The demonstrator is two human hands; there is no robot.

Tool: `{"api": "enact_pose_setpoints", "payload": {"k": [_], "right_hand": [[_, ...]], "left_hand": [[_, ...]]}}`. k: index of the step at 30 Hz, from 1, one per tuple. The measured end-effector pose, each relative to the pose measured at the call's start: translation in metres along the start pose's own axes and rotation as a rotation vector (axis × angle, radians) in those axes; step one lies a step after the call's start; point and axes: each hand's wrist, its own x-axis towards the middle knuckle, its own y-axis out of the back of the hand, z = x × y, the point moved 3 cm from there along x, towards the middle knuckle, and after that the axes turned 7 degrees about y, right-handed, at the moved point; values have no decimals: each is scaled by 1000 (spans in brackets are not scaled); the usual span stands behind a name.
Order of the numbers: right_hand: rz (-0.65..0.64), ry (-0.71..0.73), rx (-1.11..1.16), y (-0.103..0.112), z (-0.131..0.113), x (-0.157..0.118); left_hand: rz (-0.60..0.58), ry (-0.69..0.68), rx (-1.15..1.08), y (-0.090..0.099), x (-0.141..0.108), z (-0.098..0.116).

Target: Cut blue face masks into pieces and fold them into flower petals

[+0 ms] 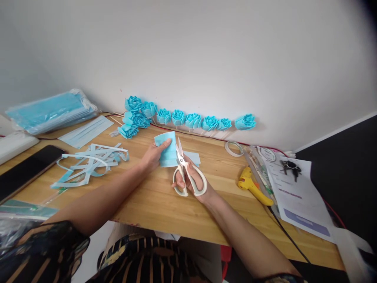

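Observation:
Pinched between the thumb and fingers of my left hand (154, 155) is a light blue piece of face mask fabric (165, 159), held up over the table. My right hand (198, 182) grips white-handled scissors (182, 161) through their loops. The blades point up and stand slightly apart, right at the fabric's right edge. Behind the scissors, another pale blue piece (193, 158) shows in part; I cannot tell whether it lies on the table or is held.
Blue fabric flowers (193, 121) on sticks line the wall. Cut mask strips (91, 163), a flat mask (86, 131), a bag of masks (53, 110) and a phone (29, 171) lie left. Right are a tape roll (234, 148), yellow glue gun (255, 186), papers (297, 196) and keys (291, 167).

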Motion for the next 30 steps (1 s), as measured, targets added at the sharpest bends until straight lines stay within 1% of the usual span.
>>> {"api": "enact_pose_setpoints", "payload": {"k": [4, 8, 15, 21, 30], "right_hand": [[-22, -10, -4, 2, 0, 0], [-24, -2, -17, 2, -2, 1], [1, 41, -14, 5, -4, 3], [21, 83, -40, 6, -9, 2], [95, 73, -40, 8, -6, 2]], "left_hand": [[0, 20, 1, 0, 0, 0], [-4, 11, 14, 2, 2, -3], [-77, 64, 15, -2, -1, -11], [-145, 50, 20, -5, -5, -11], [-161, 19, 62, -5, -5, -9]]}}
